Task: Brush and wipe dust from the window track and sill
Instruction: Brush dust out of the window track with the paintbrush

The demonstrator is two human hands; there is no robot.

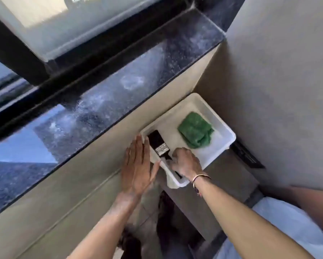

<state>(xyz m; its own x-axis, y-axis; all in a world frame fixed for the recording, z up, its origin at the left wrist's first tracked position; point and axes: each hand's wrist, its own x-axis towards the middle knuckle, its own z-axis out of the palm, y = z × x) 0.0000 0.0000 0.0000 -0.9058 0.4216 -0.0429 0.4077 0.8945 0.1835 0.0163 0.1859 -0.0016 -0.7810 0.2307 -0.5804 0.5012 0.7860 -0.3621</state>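
A dark stone window sill (104, 109) streaked with pale dust runs diagonally across the view, with the black window track (93, 58) along its far edge. Below the sill stands a white tray (226, 131). In it lie a folded green cloth (195, 129) and a black-bristled brush (158, 142) with a metal ferrule. My right hand (185, 163) is closed around the brush's handle inside the tray. My left hand (138, 167) is flat with fingers together, resting against the tray's left rim and the wall under the sill.
A beige wall (280, 90) rises at the right, meeting the sill's end. The tray rests on a low ledge (222, 180) in the corner. A black frame post (13, 53) crosses the window at the upper left. Tiled floor lies below.
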